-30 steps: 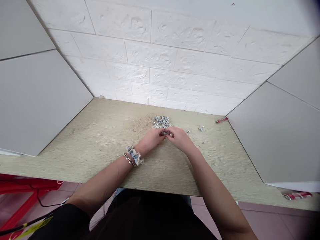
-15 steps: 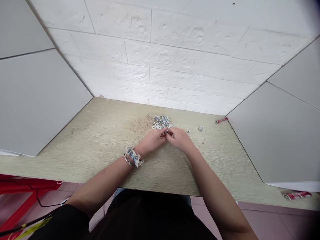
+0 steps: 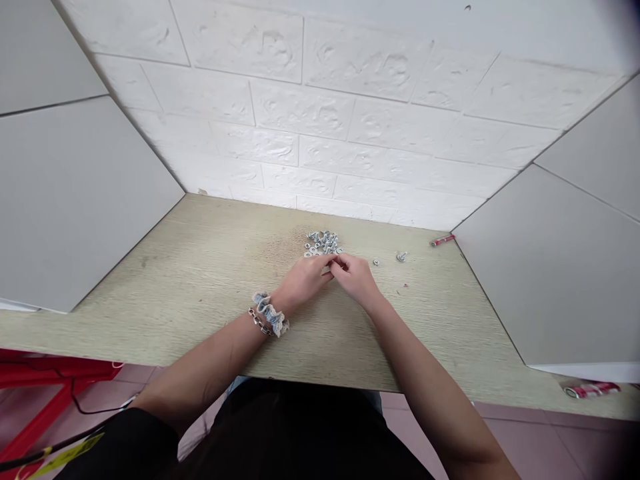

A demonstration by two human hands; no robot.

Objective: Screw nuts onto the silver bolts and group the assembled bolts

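Observation:
My left hand (image 3: pixel 305 279) and my right hand (image 3: pixel 356 277) meet over the middle of the table, fingertips pinched together. Between them is a small metal fastener, now mostly covered by the fingers; its exact kind is hidden. Just beyond the fingertips lies a pile of silver bolts (image 3: pixel 327 239), with flat washers (image 3: pixel 307 255) and small nuts (image 3: pixel 307 246) along its near left side. To the right of my right hand sit a separate nut (image 3: pixel 376 262) and a bolt (image 3: pixel 401 257) that seems to carry a washer.
The wooden tabletop (image 3: pixel 200 267) ends at a white brick-patterned wall (image 3: pixel 325 113). Grey panels (image 3: pixel 85 200) close off the left and right sides. One red cylinder (image 3: pixel 443 240) lies by the right panel, another red cylinder (image 3: pixel 593 390) at the front right edge.
Both hands stay in nearly the same spot. The fingers have drawn closer together, and the bit of metal seen between them before is now covered.

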